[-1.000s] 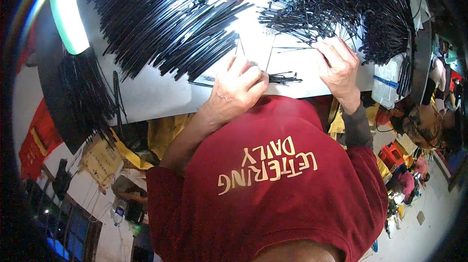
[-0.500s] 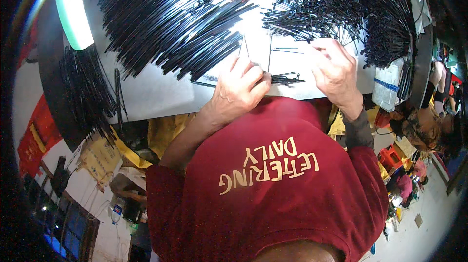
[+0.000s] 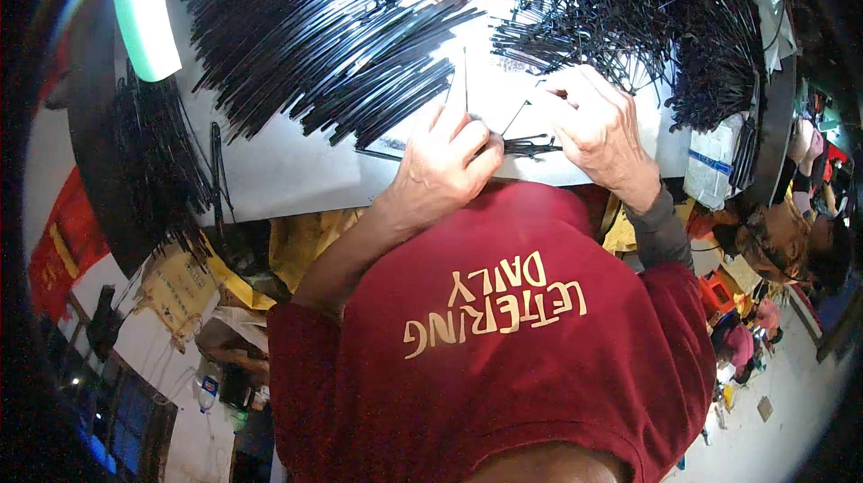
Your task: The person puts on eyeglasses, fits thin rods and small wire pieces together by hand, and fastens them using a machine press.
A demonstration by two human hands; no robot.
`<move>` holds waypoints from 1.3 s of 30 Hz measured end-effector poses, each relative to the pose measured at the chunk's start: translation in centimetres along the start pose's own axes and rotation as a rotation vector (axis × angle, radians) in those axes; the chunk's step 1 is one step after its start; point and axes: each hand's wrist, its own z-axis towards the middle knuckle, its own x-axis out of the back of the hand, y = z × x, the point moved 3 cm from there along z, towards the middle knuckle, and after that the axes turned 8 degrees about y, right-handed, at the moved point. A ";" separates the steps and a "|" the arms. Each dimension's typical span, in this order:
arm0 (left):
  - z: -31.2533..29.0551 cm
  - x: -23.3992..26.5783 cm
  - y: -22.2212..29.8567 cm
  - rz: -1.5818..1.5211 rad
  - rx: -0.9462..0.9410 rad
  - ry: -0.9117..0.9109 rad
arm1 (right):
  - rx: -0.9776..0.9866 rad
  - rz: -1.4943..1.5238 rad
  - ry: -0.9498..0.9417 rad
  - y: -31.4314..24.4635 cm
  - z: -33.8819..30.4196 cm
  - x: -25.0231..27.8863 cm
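Note:
My left hand (image 3: 449, 155) is closed at the near side of the white worktop (image 3: 297, 173), its fingers pinched on a thin black rod (image 3: 467, 83) that points away from me. A short bundle of black rods (image 3: 530, 146) lies just right of that hand. Between the hands, another slim rod (image 3: 516, 118) slants up toward the right, its lower end near my left fingers. My right hand (image 3: 607, 132) hovers over the worktop with bent fingers drawn together; a small dark tip shows by its fingertips, but what they hold is unclear.
A broad row of long black rods (image 3: 297, 42) covers the back left, and a tangled heap (image 3: 611, 15) the back right. More rods (image 3: 162, 150) hang over the left edge below a bright lamp (image 3: 144, 15). A white box with a blue band (image 3: 710, 164) sits at right.
My right hand has moved slightly left and down, toward my left hand. A slanting rod now shows between them; the short rods that lay there are gone from view. My left hand keeps its pinch.

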 end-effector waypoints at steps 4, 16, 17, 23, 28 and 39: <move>0.1 -0.1 -0.2 -0.016 0.002 0.024 | -0.085 0.012 0.020 0.4 -0.9 -0.1; 0.1 -0.1 -0.1 -0.012 0.012 0.012 | -0.199 -0.101 0.184 0.9 0.2 1.1; 0.1 0.0 -0.1 -0.022 0.010 0.022 | -0.138 -0.137 0.219 0.8 0.8 1.1; 0.1 -0.1 -0.1 -0.023 0.012 0.030 | 0.015 -0.216 0.132 1.9 1.5 0.0; 0.1 0.0 -0.2 -0.012 0.015 0.034 | -0.045 -0.045 0.246 1.7 1.5 0.0; 0.3 -0.1 -0.2 -0.013 0.001 0.043 | -0.668 0.934 0.728 0.9 -0.6 -1.7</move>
